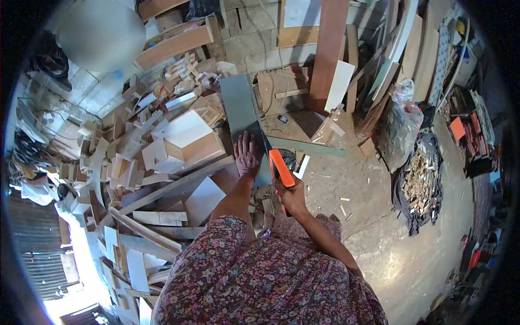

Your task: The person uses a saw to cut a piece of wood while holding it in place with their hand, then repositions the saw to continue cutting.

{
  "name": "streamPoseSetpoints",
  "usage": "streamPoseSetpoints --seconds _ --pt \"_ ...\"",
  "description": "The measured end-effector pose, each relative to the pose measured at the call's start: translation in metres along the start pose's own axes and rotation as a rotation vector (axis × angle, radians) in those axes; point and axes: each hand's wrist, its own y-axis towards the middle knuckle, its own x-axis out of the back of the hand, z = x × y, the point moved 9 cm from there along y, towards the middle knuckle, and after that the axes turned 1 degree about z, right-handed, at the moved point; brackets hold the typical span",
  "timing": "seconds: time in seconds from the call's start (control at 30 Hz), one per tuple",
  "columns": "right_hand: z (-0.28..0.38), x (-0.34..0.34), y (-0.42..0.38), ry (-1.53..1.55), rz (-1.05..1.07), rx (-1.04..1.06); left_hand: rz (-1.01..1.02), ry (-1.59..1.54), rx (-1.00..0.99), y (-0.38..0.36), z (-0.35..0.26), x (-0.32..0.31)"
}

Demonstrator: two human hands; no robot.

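Note:
My left hand [248, 153] lies flat with fingers spread on a long grey-green board [238, 103], which slants away from me. Just right of it, my right hand [291, 196] is wrapped round the orange handle of a handsaw [280, 167]. The saw sits beside the board's right edge, seen from above, so most of its blade is hidden. A thin green strip of wood [311, 146] runs off to the right beyond the saw.
Wood offcuts and a white-topped box [187, 130] are heaped on the left. Tall planks [330, 54] lean at the back. On the right are a clear plastic bag [402, 127] and a dark sack of wood scraps [420, 181]. Small chips litter the concrete floor [374, 244].

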Motion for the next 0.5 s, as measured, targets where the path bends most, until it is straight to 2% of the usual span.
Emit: streamPoseSetpoints --seconds 0.23,0.33,0.5 --pt "-0.009 -0.003 0.011 -0.016 -0.032 -0.007 0.012 -0.021 -0.021 -0.002 0.004 -0.006" --pt "-0.024 -0.009 0.05 0.024 -0.08 -0.038 0.022 -0.027 -0.008 -0.003 0.0 -0.01" --pt "-0.005 -0.022 0.048 -0.115 0.017 -0.034 0.036 0.025 -0.012 -0.001 0.007 -0.015"
